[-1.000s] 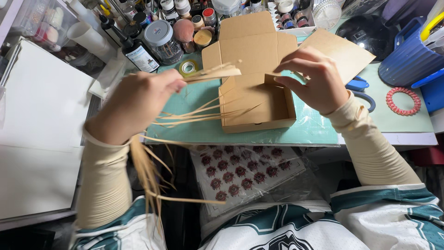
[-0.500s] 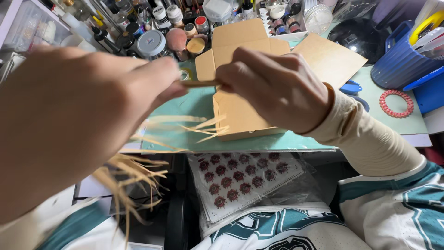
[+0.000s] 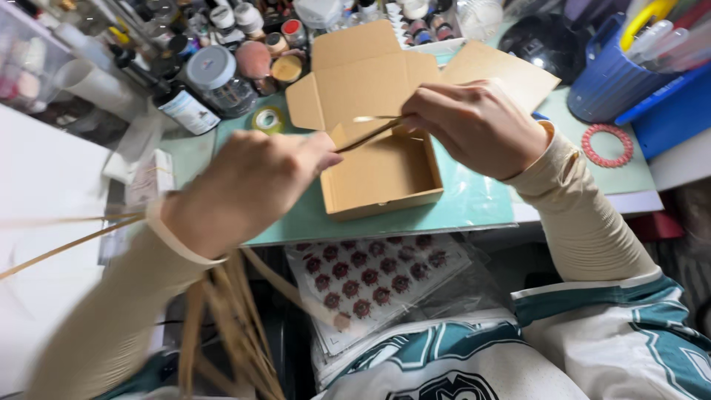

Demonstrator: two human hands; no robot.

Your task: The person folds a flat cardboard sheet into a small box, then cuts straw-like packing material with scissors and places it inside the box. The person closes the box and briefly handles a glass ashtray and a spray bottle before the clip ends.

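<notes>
above the open cardboard box (image 3: 378, 159) on my green cutting mat (image 3: 474, 204), my left hand (image 3: 248, 189) and right hand (image 3: 478, 126) each pinch an end of one thin straw strand (image 3: 370, 133), which hangs slanted between them. to do this well, i judge the strand wants gentle, even tension and no sharp bend, the loose bundle of straw (image 3: 229, 326) trailing clear below. behind the box stand crowded paint jars (image 3: 218, 78); a blue basket (image 3: 615, 70) and red ring (image 3: 607, 144) lie right, a patterned sheet (image 3: 370, 278) on my lap.
</notes>
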